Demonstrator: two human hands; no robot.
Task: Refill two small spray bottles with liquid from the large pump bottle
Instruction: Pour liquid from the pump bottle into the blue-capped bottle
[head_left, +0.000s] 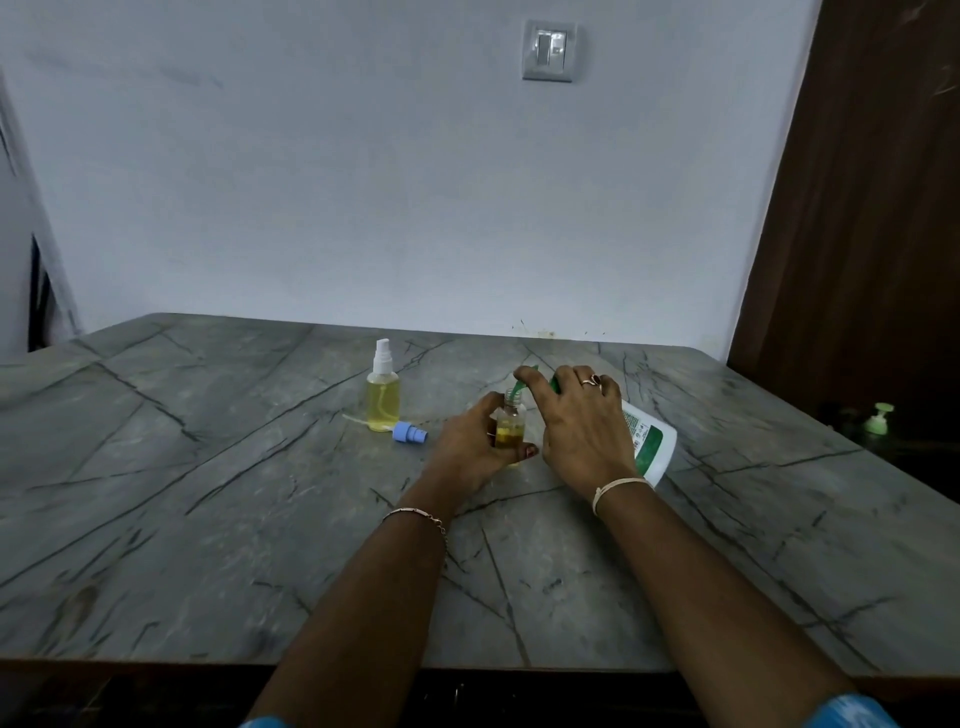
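While both forearms reach in over the near edge of the tabletop (208, 545), the second refill appears to be the step in hand. The left hand (470, 447) has its fingers (522, 453) wrapped around a small open bottle (510, 422), keeping it upright on the tabletop about midway between the near and far edges. Yellow liquid fills roughly its lower half, and its neck carries no cap. Just beside it, the right hand (579, 421) grips the neck and pump of the large pump bottle (647, 441), which is tilted over toward the small one, its green spout (518, 387) meeting the open mouth. Whether liquid is running just now is too fine to tell.

Judging by the level, the next move calls for more presses with the spout kept over that narrow mouth, a steady left grip so the light bottle does not tip, then fitting the blue spray cap (409, 432), which lies loose on the tabletop to the left with its dip tube trailing.

Farther toward the far edge stands the capped spray bottle (383, 395), white sprayer on, nearly full of pale yellow liquid; it looks finished.
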